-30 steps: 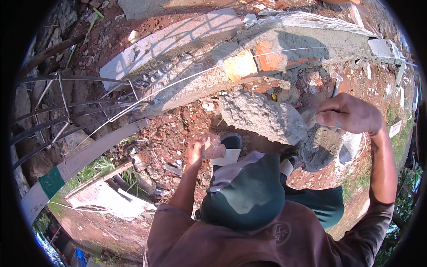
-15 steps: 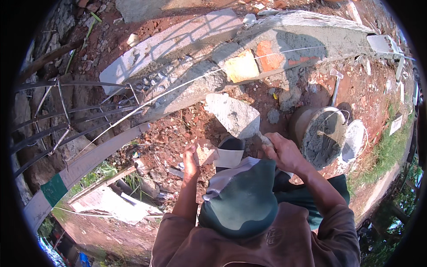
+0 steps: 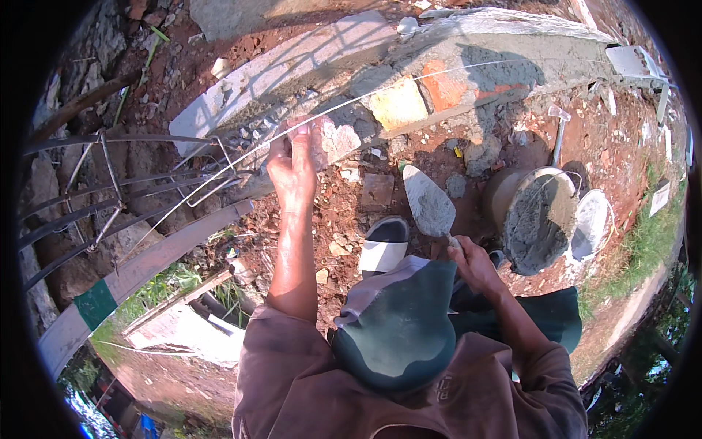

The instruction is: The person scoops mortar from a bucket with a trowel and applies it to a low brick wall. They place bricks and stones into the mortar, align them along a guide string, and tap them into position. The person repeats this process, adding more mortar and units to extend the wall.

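The left hand (image 3: 291, 170) reaches far out, its fingers (image 3: 281, 144) curled tight on a pale broken brick piece (image 3: 330, 140) that sits against the low mortared wall (image 3: 468, 66), just under the taut string line (image 3: 365, 95). The piece lies right of the fingers, touching them, with an orange brick (image 3: 447, 84) and a yellowish one (image 3: 398, 104) set in the wall farther right. Left of the hand, bent steel rebar (image 3: 131, 183) crowds in. The right hand (image 3: 472, 263) stays near, fingers closed round the handle of a trowel (image 3: 430, 201) whose mortar-coated blade points far, over rubble-strewn red earth (image 3: 351, 212). Just right of the blade stand a bucket of grey mortar (image 3: 537, 219) and a white bucket (image 3: 592, 223). A sandalled foot (image 3: 384, 245) rests on the open ground between the two hands.
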Demonstrator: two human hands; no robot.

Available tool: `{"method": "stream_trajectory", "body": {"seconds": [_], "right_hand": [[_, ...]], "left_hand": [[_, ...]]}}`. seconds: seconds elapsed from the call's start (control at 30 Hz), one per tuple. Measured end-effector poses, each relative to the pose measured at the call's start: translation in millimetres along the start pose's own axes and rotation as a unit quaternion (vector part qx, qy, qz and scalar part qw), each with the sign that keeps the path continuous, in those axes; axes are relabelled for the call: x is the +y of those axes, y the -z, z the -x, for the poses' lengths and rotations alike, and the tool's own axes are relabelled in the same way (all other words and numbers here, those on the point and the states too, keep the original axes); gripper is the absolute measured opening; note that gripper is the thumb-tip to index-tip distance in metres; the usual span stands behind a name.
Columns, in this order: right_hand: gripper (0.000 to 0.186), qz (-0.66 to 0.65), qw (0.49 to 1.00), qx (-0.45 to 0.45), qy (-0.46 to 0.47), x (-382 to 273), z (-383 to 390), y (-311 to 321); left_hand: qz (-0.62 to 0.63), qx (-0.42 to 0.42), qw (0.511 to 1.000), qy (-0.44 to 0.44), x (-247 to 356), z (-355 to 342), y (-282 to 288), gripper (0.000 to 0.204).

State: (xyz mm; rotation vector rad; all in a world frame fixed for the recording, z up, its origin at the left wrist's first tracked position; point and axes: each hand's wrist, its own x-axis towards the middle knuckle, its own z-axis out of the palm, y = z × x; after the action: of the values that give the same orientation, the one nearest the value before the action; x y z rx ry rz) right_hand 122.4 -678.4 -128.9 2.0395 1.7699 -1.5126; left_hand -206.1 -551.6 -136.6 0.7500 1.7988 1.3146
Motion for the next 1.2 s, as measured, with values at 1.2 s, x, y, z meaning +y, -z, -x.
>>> {"method": "stream_trajectory", "body": {"seconds": [1.2], "right_hand": [[0.039,-0.035,0.998,-0.014,-0.049,32,-10,-5]], "left_hand": [[-0.482,-0.134,0.801,-0.327,-33,-27,-21,0.087]]}}
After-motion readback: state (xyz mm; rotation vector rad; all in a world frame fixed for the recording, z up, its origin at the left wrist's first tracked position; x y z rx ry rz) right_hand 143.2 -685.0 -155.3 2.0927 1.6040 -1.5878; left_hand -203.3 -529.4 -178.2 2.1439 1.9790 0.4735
